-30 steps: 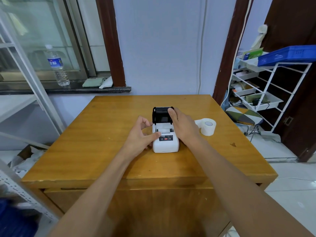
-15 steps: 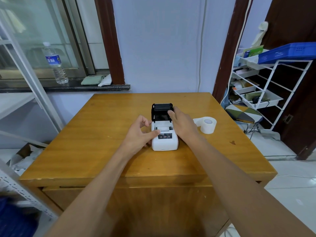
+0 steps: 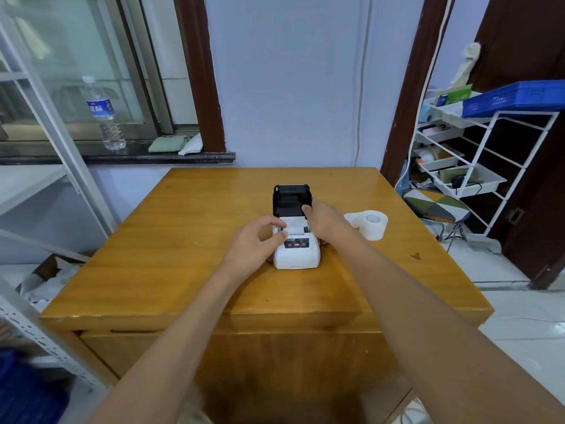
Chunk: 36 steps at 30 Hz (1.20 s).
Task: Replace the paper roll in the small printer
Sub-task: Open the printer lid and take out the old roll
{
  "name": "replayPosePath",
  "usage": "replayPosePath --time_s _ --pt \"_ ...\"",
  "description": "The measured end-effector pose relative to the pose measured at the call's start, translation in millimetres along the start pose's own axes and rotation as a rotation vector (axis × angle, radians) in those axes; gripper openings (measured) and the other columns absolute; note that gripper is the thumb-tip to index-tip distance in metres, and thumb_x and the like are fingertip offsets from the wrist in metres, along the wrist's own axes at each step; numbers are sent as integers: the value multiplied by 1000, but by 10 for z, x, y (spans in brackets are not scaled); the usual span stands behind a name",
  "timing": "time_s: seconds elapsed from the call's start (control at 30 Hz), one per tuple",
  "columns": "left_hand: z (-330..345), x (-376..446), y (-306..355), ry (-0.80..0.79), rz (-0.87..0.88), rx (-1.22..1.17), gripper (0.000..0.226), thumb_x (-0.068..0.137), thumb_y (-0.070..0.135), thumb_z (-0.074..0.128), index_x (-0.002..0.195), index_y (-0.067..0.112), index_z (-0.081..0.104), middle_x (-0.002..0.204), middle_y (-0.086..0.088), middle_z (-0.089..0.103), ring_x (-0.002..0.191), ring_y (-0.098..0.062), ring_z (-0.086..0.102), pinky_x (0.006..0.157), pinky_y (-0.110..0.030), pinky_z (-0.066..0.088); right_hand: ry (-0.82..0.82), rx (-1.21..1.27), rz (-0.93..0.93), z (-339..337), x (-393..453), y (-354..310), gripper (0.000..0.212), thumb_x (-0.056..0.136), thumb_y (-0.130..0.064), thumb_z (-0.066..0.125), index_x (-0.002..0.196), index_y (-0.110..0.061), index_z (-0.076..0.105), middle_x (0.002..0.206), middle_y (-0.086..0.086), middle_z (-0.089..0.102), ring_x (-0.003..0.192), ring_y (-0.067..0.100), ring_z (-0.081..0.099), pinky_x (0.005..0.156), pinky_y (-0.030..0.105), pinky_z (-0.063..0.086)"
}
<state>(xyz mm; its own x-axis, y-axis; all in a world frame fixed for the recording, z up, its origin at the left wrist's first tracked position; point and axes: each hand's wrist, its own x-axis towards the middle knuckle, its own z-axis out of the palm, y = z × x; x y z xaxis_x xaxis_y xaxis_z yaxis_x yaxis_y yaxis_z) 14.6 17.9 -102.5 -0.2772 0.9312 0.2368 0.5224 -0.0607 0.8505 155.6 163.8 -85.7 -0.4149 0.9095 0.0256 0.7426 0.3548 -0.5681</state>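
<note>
A small white printer [image 3: 296,255] stands in the middle of the wooden table [image 3: 171,246], its black lid [image 3: 292,198] raised upright at the back. White paper shows in the open bay just behind the control panel. My left hand [image 3: 258,243] grips the printer's left side, thumb on the front edge of the bay. My right hand [image 3: 321,223] rests against the right side, with the index finger touching the lid's lower right corner. A white paper roll [image 3: 371,224] lies on the table to the right of the printer, a loose tail trailing to its left.
A white wire rack [image 3: 477,166] with trays and a blue crate [image 3: 513,99] stands to the right, a stool [image 3: 434,205] beside it. A water bottle [image 3: 104,114] stands on the window sill at the back left. A metal shelf frame [image 3: 46,117] rises at the left.
My left thumb has moved from the printer's front left corner up to the edge of the paper bay. My right hand keeps its place at the lid.
</note>
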Motion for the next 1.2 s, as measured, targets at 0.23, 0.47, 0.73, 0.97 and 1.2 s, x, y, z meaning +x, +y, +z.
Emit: replayPosePath --time_s 0.23,0.47,0.73,0.97,1.2 --pt "-15 20 -4 -7 10 -64 5 95 33 72 99 31 72 120 13 73 60 -12 67 54 -23 50 -27 -20 10 -10 -12 -2 39 111 -36 26 133 -19 54 111 9 68 96 30 61 85 43 53" --pt "-47 88 -15 -56 -36 -140 12 93 30 77 97 22 70 126 1 73 52 -18 61 46 -25 49 10 51 20 -4 -115 52 44 109 -48 30 130 -14 49 109 12 69 102 34 65 92 49 53" --pt "-66 110 -35 -75 -32 -180 26 91 31 81 98 10 67 118 -2 76 53 -20 60 43 -25 47 156 237 -72 -59 -389 94 27 103 -48 52 100 -21 50 79 -3 62 77 18 61 67 38 46" --pt "-61 121 -54 -75 -19 -210 28 90 28 82 99 6 68 111 -4 77 48 -16 57 42 -24 48 -171 709 -68 -178 -648 147 24 91 -40 78 88 -16 77 76 1 67 55 10 47 50 22 38" --pt "-68 135 -66 -71 -29 -219 28 88 29 84 98 9 69 113 -6 75 48 -18 58 44 -26 50 -234 482 -69 -301 -513 78 21 88 -43 80 105 -31 83 78 1 66 56 14 48 48 21 38"
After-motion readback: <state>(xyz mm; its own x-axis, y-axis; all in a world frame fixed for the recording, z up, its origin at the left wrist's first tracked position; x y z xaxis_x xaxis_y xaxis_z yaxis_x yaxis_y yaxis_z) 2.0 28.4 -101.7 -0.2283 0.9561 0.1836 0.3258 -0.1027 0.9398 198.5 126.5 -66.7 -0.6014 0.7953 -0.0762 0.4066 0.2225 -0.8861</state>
